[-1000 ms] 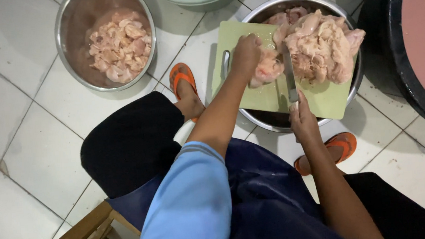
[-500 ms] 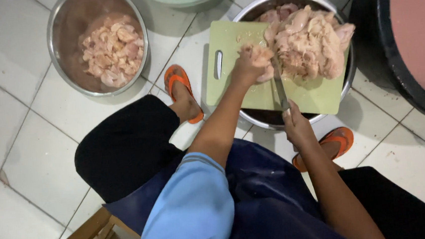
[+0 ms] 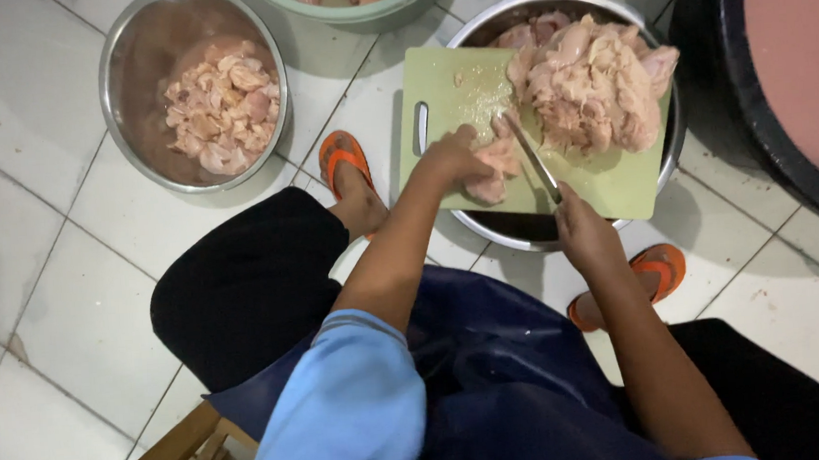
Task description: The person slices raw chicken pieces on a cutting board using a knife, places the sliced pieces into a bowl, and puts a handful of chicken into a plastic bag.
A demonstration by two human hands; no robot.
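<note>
Head view: left hand (image 3: pixel 451 157) presses a raw chicken piece (image 3: pixel 493 165) onto the green cutting board (image 3: pixel 452 88), fingers curled over its near edge. Right hand (image 3: pixel 582 230) holds a knife (image 3: pixel 531 157), fingers wrapped tight around the handle, blade touching the piece just beside the left fingers.

A pale pink raw chicken piece (image 3: pixel 493 166) lies flat at the near left part of a light green cutting board (image 3: pixel 457 87). A knife (image 3: pixel 531 159) with a narrow steel blade slants across the board, its edge against the piece's right side.
</note>
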